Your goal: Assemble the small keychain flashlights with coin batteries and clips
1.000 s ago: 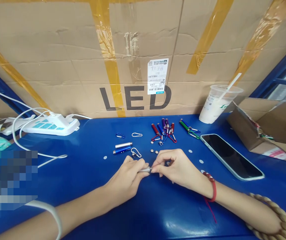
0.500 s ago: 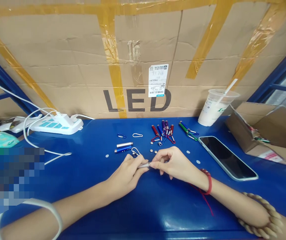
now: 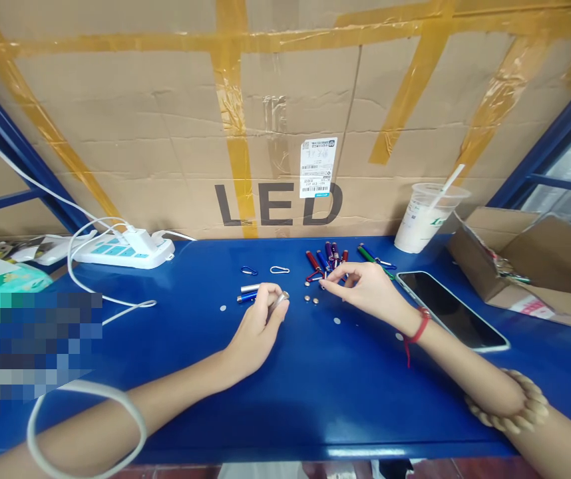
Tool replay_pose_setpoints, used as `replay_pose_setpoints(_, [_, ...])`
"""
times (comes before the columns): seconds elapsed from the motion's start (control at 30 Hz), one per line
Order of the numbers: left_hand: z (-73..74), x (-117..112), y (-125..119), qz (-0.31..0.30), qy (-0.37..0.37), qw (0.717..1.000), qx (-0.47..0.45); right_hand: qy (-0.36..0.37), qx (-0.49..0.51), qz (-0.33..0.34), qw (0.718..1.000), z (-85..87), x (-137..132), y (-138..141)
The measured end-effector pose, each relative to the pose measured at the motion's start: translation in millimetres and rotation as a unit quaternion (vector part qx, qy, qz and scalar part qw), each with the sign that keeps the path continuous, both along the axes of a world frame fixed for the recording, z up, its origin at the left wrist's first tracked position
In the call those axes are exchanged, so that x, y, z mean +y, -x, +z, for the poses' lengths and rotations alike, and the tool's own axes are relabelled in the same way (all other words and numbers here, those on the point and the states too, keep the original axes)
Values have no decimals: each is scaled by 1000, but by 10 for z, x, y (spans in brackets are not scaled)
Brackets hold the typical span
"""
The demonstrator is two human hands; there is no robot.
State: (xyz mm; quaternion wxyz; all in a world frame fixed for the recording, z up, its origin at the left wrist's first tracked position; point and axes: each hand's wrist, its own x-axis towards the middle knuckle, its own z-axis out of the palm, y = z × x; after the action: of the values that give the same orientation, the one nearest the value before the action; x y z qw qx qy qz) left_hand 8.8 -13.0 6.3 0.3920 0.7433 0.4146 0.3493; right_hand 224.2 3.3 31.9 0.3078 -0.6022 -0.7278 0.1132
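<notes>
My left hand (image 3: 258,329) is closed round a small silver flashlight tube (image 3: 280,299), its round end pointing up between thumb and fingers. Out to the right, my right hand (image 3: 365,289) reaches over the desk with thumb and forefinger pinched low; anything between the tips is too small to make out. Just beside those fingertips lie several button cells (image 3: 316,301). Mini flashlights with carabiners, one of them red (image 3: 312,259), lie behind my right hand and are partly covered by it. A blue flashlight (image 3: 246,297) and a silver tube (image 3: 250,288) rest behind my left hand.
A blue carabiner (image 3: 249,271) and a silver carabiner (image 3: 280,269) lie at the back. White discs (image 3: 337,320) are scattered about. On the right are a phone (image 3: 448,309), a drink cup (image 3: 425,219) and an open carton (image 3: 540,266); a power strip (image 3: 126,253) stands left.
My hands have come apart. The right hand has left the silver tube and moved back to the small parts; the left has tilted the tube upward. The view has shifted slightly.
</notes>
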Motion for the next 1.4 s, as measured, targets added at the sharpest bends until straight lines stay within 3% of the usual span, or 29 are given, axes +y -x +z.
replay_pose_setpoints(0.17, [-1,-13,-5,-13,1,1000,-4,15,-135,-38,990,-8,18,-12])
replay_pose_setpoints(0.47, [8,-19,-7,-12,-1,1000,13,52,-206,-31,977,-6,-29,23])
replay_pose_setpoints(1.4, [28,-43,-2,-18,1,1000,18,5,-158,57,986,-118,24,-13])
